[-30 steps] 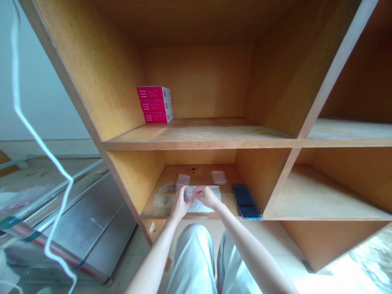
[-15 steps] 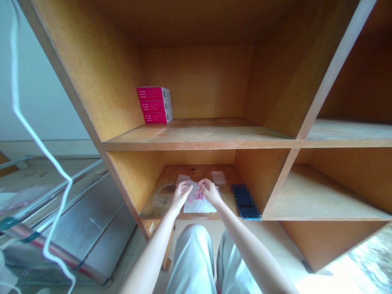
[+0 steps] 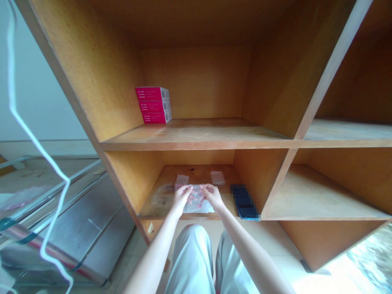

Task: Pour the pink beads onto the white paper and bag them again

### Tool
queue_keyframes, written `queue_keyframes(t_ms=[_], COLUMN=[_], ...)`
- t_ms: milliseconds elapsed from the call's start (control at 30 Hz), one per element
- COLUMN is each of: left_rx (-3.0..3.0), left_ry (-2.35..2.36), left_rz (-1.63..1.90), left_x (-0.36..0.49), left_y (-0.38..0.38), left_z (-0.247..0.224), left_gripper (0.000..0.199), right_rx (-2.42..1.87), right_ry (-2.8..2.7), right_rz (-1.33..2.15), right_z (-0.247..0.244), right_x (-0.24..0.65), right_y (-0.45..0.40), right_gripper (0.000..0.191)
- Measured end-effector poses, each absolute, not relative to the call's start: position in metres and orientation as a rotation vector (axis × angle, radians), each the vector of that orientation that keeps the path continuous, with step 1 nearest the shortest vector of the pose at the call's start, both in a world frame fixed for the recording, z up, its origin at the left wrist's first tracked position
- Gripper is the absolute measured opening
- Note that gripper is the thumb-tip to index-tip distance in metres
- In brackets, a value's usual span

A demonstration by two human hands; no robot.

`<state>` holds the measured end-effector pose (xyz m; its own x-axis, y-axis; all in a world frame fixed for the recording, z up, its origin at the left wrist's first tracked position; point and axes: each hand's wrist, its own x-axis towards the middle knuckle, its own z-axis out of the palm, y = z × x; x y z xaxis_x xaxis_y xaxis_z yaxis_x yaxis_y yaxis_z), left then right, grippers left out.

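My left hand pinches the left top corner of a small clear plastic bag over the lower shelf. The bag's right top corner is pinched by my right hand. Below and behind the bag lies a larger whitish plastic sheet or bag with small pink pieces on it, partly seen through the clear plastic. Another small clear packet lies behind my left hand, with some pink at its lower edge. A flat clear packet rests behind my right hand.
A dark phone lies at the shelf's right front. Three pink boxes are stacked on the upper shelf. A metal rack and a white cable are at the left. Wooden dividers flank the compartment.
Both hands have shifted slightly, and the clear bag is now stretched out between them over the pink pieces. The packet behind my left hand shows more fully.
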<state>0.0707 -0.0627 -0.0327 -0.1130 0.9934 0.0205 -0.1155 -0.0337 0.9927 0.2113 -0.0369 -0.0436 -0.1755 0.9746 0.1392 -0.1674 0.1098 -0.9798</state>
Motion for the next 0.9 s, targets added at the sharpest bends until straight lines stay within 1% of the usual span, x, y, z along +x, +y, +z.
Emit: queue_keyframes(t_ms=[300,600,900], left_rx=[1.134,1.168,1.193], left_ry=[1.164,1.198,1.169], left_rz=[1.240,1.284,1.328], left_x=[0.070,0.070,0.074], left_y=[-0.065,-0.066,-0.069], left_z=[-0.040,-0.054,-0.046], left_gripper=[0.039,0.037,0.032], right_rx=[-0.947,-0.905,-0.930], right_ry=[-1.253,-1.239,-1.253], right_rz=[1.284,1.278,1.246], right_z=[-0.049,-0.057,-0.045], right_x=[0.216,0.218,0.216], right_y=[-0.043,-0.054,-0.058], right_gripper=[0.037,0.031,0.027])
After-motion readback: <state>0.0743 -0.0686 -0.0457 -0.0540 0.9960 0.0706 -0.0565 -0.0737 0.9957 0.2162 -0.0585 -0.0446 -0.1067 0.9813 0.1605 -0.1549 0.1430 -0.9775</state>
